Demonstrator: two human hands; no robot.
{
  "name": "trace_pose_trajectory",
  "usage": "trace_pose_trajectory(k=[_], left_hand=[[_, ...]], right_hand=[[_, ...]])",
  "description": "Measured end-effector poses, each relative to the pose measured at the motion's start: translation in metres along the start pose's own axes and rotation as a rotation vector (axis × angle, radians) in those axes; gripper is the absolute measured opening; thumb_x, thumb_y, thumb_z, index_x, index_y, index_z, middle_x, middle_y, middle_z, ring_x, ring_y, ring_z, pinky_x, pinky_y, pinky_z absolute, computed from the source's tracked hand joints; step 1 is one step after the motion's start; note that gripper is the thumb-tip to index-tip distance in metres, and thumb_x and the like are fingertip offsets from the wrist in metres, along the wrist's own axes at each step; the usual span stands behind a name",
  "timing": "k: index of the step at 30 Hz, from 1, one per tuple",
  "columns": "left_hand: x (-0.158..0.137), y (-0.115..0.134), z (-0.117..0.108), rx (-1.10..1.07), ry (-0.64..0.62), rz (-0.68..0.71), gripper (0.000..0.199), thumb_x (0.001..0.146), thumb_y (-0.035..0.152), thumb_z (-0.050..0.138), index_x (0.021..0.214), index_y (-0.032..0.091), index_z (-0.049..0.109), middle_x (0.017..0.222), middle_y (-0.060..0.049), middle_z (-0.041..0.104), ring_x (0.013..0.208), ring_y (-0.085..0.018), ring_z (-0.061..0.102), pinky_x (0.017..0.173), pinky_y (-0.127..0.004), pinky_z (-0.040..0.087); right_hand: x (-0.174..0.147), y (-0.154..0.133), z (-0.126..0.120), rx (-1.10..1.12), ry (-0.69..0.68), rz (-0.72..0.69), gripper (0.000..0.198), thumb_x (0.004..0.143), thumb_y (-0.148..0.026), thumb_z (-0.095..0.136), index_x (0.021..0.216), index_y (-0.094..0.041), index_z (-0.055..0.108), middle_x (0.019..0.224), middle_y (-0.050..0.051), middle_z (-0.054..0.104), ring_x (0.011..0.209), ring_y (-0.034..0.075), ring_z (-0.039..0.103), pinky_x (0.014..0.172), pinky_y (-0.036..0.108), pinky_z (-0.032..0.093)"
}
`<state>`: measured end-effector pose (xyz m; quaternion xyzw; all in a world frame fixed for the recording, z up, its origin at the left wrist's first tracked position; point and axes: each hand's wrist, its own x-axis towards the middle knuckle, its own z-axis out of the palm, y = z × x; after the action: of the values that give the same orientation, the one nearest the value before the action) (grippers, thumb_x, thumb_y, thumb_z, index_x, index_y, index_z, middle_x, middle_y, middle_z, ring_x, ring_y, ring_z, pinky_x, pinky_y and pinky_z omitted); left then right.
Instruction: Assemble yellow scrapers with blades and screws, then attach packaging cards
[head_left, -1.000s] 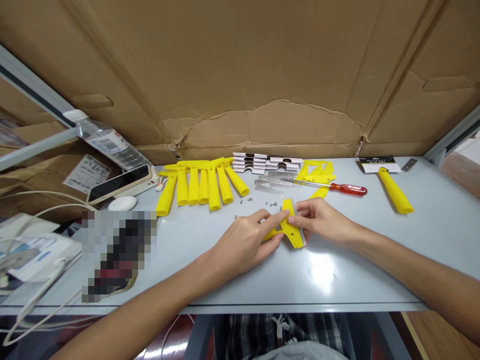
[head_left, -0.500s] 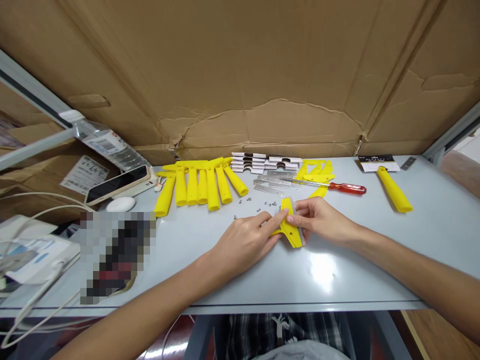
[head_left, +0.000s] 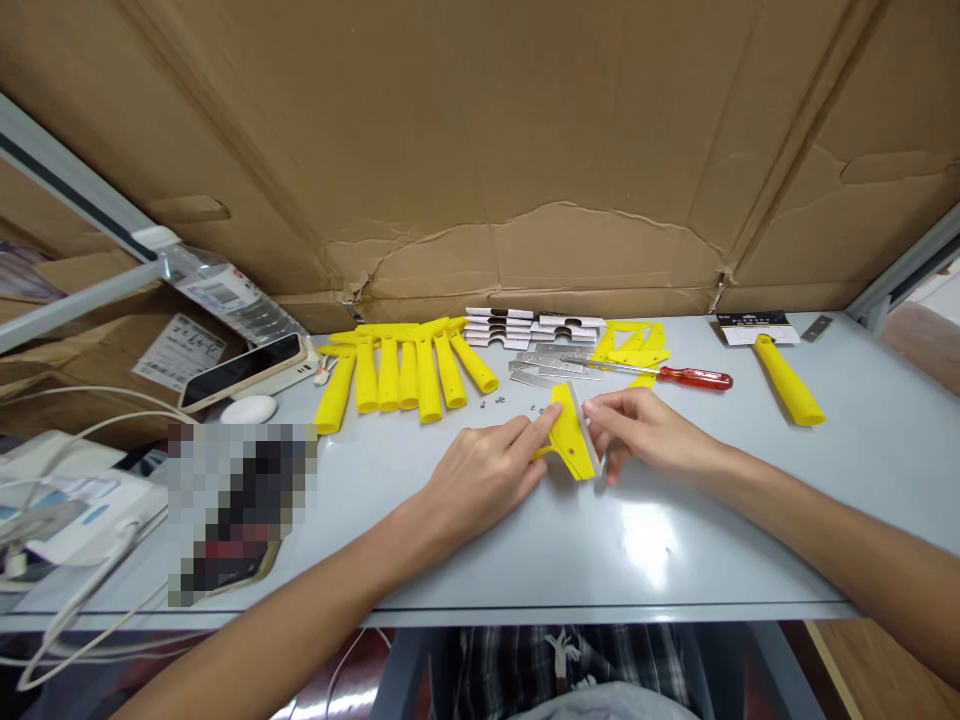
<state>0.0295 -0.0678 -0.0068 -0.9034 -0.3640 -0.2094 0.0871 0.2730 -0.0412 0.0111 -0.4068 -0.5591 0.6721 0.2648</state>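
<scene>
My left hand grips a yellow plastic scraper, its index finger lying along the scraper's head and the other fingers around the handle. A grey metal blade sticks out along the head's right edge. Just beside that edge is my right hand, with fingers bent and apart; whether a fingertip touches the blade is hard to see. Behind the hands lie several small screws, loose metal blades and a screwdriver with a red handle.
Several yellow scraper handles lie at the back left. White card sleeves are stacked beside them, near flat yellow plates. One scraper lies at right. Phone, bottle and cables crowd the left; cardboard stands behind.
The right hand's thumb has come off the scraper's head and the hand has shifted slightly right, its fingers looser. The scraper in the left hand has moved a little left and up.
</scene>
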Motion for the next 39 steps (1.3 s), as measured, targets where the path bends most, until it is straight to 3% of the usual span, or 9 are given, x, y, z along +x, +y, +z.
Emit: trace_pose_trajectory(k=[5,9,11,13,15,20,25,32,39], left_hand=[[0.008,-0.008,-0.011,-0.312,0.15,-0.228,0.054,0.086,0.015,0.057,0.139,0.014,0.063,0.091,-0.006,0.075,0.067,-0.015,0.062,0.063,-0.029,0.052],[0.018,-0.005,-0.023,-0.758,0.052,-0.533,0.029,0.083,0.02,0.061,0.11,0.015,0.071,0.069,0.003,0.064,0.048,-0.009,0.05,0.048,-0.024,0.043],[0.021,-0.003,-0.025,-0.993,-0.046,-0.615,0.009,0.083,0.023,0.063,0.088,0.016,0.065,0.059,0.005,0.056,0.04,-0.008,0.047,0.042,-0.023,0.039],[0.023,-0.003,-0.023,-1.19,-0.109,-0.663,0.014,0.081,0.026,0.067,0.076,0.018,0.057,0.054,0.007,0.052,0.036,-0.007,0.045,0.038,-0.022,0.036],[0.023,-0.002,-0.019,-1.353,-0.125,-0.712,0.02,0.078,0.027,0.071,0.074,0.018,0.054,0.053,0.007,0.051,0.035,-0.006,0.043,0.036,-0.02,0.035],[0.023,-0.003,-0.005,-1.698,-0.152,-0.861,0.027,0.073,0.029,0.072,0.072,0.02,0.047,0.053,0.007,0.05,0.033,-0.005,0.039,0.032,-0.018,0.031],[0.021,-0.004,-0.001,-1.86,-0.121,-0.859,0.023,0.074,0.029,0.068,0.073,0.02,0.047,0.054,0.007,0.049,0.032,-0.005,0.035,0.029,-0.016,0.03],[0.019,-0.002,-0.003,-1.887,-0.175,-0.795,0.024,0.074,0.029,0.07,0.062,0.018,0.052,0.045,0.006,0.043,0.031,-0.006,0.035,0.029,-0.017,0.03],[0.019,0.0,-0.004,-1.859,-0.17,-0.81,0.023,0.072,0.03,0.071,0.066,0.017,0.052,0.049,0.006,0.047,0.032,-0.006,0.037,0.03,-0.018,0.031]], right_hand=[[0.003,-0.006,-0.02,-0.196,0.196,-0.047,0.05,0.09,-0.061,0.067,0.103,-0.013,0.069,0.088,0.012,0.074,0.067,0.016,0.068,0.054,0.027,0.055],[0.005,-0.006,-0.039,-0.668,0.312,-0.223,0.03,0.094,-0.044,0.063,0.093,-0.016,0.073,0.079,0.006,0.073,0.066,0.013,0.064,0.062,0.028,0.05],[0.005,-0.006,-0.046,-0.883,0.261,-0.284,0.024,0.092,-0.038,0.064,0.094,-0.017,0.075,0.078,0.004,0.072,0.067,0.013,0.063,0.065,0.029,0.048],[0.005,-0.006,-0.051,-1.018,0.136,-0.296,0.022,0.09,-0.037,0.065,0.096,-0.019,0.077,0.081,0.004,0.073,0.069,0.013,0.062,0.066,0.029,0.046],[0.004,-0.005,-0.054,-1.076,0.033,-0.3,0.02,0.089,-0.034,0.066,0.096,-0.02,0.078,0.085,0.005,0.074,0.072,0.014,0.062,0.066,0.029,0.044],[0.004,-0.003,-0.055,-1.083,-0.05,-0.289,0.018,0.085,-0.03,0.069,0.096,-0.021,0.08,0.09,0.005,0.074,0.073,0.014,0.061,0.067,0.03,0.045],[0.006,0.001,-0.057,-1.074,-0.071,-0.31,0.015,0.088,-0.024,0.064,0.089,-0.023,0.079,0.091,0.004,0.074,0.075,0.014,0.061,0.071,0.031,0.046],[0.008,0.002,-0.058,-1.053,-0.073,-0.322,0.016,0.089,-0.022,0.063,0.089,-0.022,0.079,0.094,0.004,0.074,0.082,0.015,0.065,0.08,0.033,0.048],[0.005,-0.004,-0.054,-0.952,0.101,-0.538,0.022,0.097,-0.039,0.062,0.095,-0.022,0.077,0.104,0.007,0.072,0.091,0.017,0.065,0.08,0.032,0.051]])
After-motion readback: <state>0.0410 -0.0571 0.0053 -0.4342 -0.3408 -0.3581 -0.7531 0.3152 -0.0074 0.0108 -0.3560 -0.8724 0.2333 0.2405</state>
